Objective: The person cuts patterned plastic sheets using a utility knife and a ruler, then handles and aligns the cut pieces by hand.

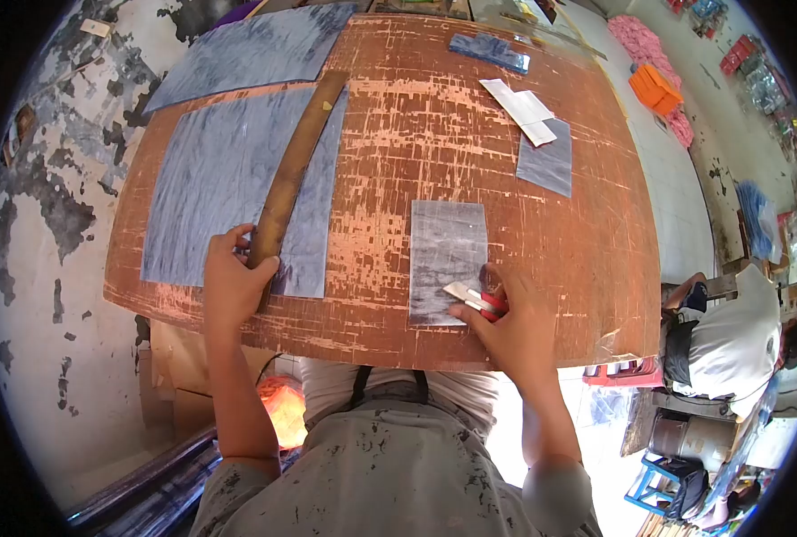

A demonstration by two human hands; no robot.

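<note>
My left hand (232,279) grips the near end of a long brown wooden straightedge (298,166), thumb on one side and fingers on the other. The straightedge lies slanted across a large bluish-grey, semi-transparent sheet (210,188). In my right hand (521,324) is a red and white utility knife (477,301), its pale end pointing left. It is over the lower part of a small rectangular grey sheet (447,234), and whether its tip touches the sheet I cannot tell.
The brown tabletop (381,170) is heavily scored. At its far left lies another large grey sheet (255,49). White strips (521,109) overlap a small grey piece (544,163), with a folded bluish piece (490,51) farther back. A person (730,331) in white sits at right.
</note>
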